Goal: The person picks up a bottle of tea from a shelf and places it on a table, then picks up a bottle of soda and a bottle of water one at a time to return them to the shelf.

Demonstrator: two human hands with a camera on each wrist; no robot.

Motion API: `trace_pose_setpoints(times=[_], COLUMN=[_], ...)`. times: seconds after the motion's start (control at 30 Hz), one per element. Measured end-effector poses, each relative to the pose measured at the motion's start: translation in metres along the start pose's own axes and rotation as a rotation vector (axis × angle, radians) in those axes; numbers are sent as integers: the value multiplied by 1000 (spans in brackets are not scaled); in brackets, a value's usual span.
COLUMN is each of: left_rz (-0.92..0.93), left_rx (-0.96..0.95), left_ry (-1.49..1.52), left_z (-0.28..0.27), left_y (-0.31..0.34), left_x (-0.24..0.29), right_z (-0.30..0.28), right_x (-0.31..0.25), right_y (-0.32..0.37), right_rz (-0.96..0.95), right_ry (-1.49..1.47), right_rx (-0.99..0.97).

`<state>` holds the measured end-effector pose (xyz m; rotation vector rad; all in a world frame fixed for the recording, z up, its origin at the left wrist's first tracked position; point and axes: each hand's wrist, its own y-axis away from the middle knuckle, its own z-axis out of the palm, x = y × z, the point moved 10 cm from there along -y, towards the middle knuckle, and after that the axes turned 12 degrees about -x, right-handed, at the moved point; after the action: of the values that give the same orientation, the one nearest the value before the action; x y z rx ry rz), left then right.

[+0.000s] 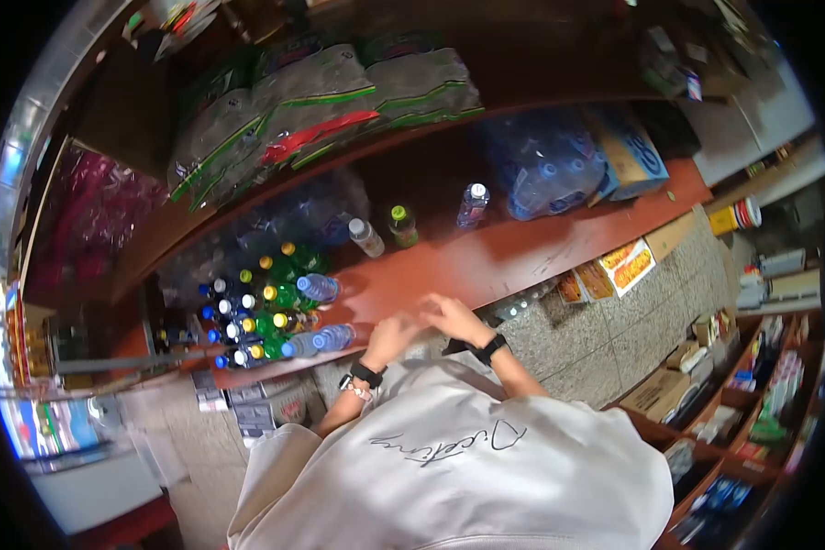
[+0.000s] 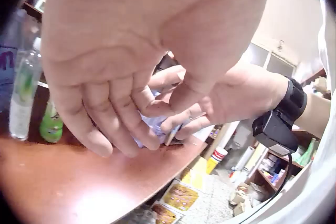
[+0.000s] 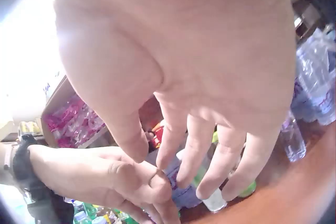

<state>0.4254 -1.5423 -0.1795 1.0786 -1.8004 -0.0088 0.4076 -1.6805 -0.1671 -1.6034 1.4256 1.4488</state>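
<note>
Over the front part of the red-brown counter (image 1: 412, 283), my left hand (image 1: 391, 339) and right hand (image 1: 455, 318) are close together. Both have loosely bent fingers and hold nothing visible. In the left wrist view the fingertips of the right hand (image 2: 231, 95) show beside the left thumb. The right wrist view has the left hand (image 3: 100, 176) just below the right thumb. Behind the hands stand a clear bottle with a white cap (image 1: 366, 240), a green-capped bottle (image 1: 402, 227) and a blue-labelled water bottle (image 1: 472, 206). Several drink bottles (image 1: 288, 297) crowd the counter's left side.
Wrapped water packs (image 1: 545, 170) and a blue-yellow carton (image 1: 628, 151) sit at the counter's back right. Plastic-wrapped packs (image 1: 321, 101) fill the shelf above. Compartmented shelves with goods (image 1: 752, 394) stand at the right, beyond the tiled floor (image 1: 605, 344).
</note>
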Motion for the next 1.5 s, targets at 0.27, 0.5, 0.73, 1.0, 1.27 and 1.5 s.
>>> trace_pose_setpoints(times=[0.27,0.5,0.73,1.0,1.27,1.5], left_rz=[-154,-233,-234,-213,-494,-344], left_rx=[271,654,564,589,626,600], left_ry=[327,417,510,562,839,749], left_z=[-19,-43,1,63,161,106], left_y=[-77,-140,-139,-54,45,-1], left_x=[-33,-60,-88,-74,-122,-138], right_z=[-88,-92,-80,5,61,-12], right_x=[39,64,59,57,39,46], right_y=[-141,-210,-200,-105,-57,-113], right_rz=[-75,-158,-132,-92,-201,-105], right_ry=[124,153,196,195,215,183], right_rx=[139,160,-35,-460,-418,-86])
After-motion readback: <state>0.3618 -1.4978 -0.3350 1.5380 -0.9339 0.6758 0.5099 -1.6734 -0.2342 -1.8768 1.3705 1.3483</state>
